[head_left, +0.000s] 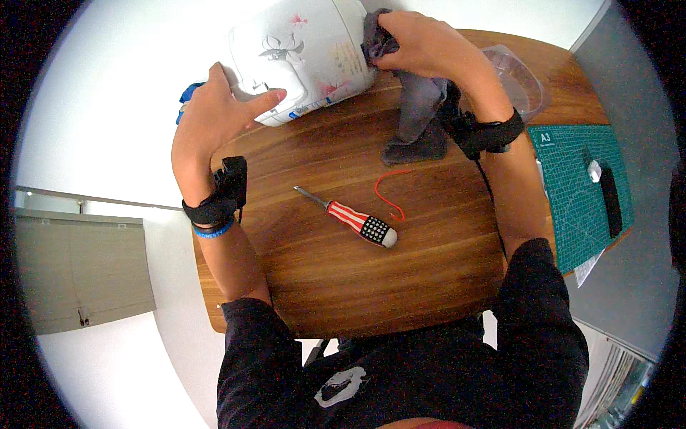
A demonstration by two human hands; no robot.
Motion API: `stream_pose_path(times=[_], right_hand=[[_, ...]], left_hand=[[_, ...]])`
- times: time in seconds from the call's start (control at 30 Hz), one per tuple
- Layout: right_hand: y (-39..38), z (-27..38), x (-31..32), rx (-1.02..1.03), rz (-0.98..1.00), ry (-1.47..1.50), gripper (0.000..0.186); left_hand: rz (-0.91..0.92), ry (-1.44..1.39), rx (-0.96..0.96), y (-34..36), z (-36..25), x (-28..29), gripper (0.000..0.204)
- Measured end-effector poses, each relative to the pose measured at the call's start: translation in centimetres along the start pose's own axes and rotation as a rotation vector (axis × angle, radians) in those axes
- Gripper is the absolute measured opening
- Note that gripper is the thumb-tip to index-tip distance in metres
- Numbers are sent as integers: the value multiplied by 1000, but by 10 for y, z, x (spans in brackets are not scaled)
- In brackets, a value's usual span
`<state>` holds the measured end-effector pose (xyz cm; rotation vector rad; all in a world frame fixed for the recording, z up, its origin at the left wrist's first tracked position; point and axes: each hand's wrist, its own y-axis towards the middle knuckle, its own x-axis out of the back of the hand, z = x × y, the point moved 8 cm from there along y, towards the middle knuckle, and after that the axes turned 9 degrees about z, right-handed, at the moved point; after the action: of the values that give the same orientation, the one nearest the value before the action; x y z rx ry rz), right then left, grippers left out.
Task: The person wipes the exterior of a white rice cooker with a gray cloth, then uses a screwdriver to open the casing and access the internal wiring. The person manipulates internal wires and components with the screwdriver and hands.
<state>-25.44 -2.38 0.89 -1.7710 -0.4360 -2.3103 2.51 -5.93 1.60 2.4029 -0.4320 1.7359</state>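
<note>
Toward the far left corner of a brown wooden table (343, 293) stood a rounded white appliance (314, 61), printed with grey and pink flowers. The person's left hand (221, 107) was open against its near left side, thumb and forefinger spread wide, the thumb lying over the front; the other fingertips were hidden. A blue object (190, 93) showed partly behind that hand. The right hand (421, 46) was closed on a bunched dark grey cloth (380, 36), pressing it to the appliance's right side. Below this hand, more grey fabric (418, 118) lay on the table; whether it joined the bunched cloth could not be told. A clear plastic container (525, 82) sat beyond the right forearm, near the table's far right edge.

At the table's middle lay a screwdriver (357, 222) with a striped and starred handle, its metal tip pointing to the far left. A thin red cord (379, 191) curved just beside it. Along the right edge lay a green cutting mat (572, 207), bearing a black strip (610, 204) and a small white object (594, 171).
</note>
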Motion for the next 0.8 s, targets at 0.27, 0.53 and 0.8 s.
stream_pose_path(times=[0.27,0.53,0.8], right_hand=[[13,-39,-33,259,-77,-50,35],[19,-32,-37,76,-67,-99,46],[13,-25,-35,142,-58,-63,47]], left_hand=[[9,-5,-11,1,0,-1,96],[25,1,24,1,0,2,104],[11,35,19,-1,2,0,105]])
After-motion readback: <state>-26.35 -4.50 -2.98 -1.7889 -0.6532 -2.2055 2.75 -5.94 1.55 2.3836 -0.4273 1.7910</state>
